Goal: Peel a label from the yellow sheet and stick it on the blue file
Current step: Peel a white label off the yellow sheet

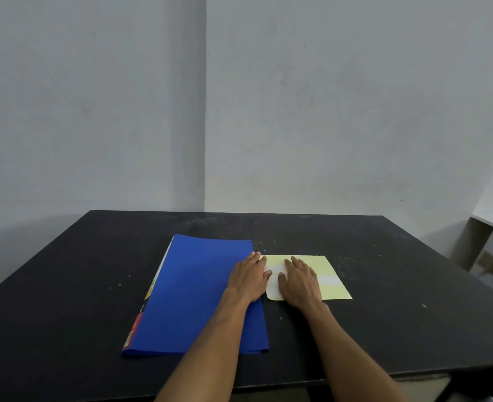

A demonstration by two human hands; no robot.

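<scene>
The blue file (193,297) lies closed on the black table (65,314), left of centre. Just right of it lies the yellow sheet (330,274) with white labels (272,288) on it. My left hand (249,278) rests flat, palm down, across the file's right edge, its fingertips touching the sheet's left edge. My right hand (299,281) lies flat on the middle of the sheet, thumb against a white label. Neither hand grips anything that I can see. The hands hide part of the sheet.
Grey walls meet in a corner behind the table. A white shelf or desk (492,224) stands at the far right. The table's near edge runs along the bottom of the view.
</scene>
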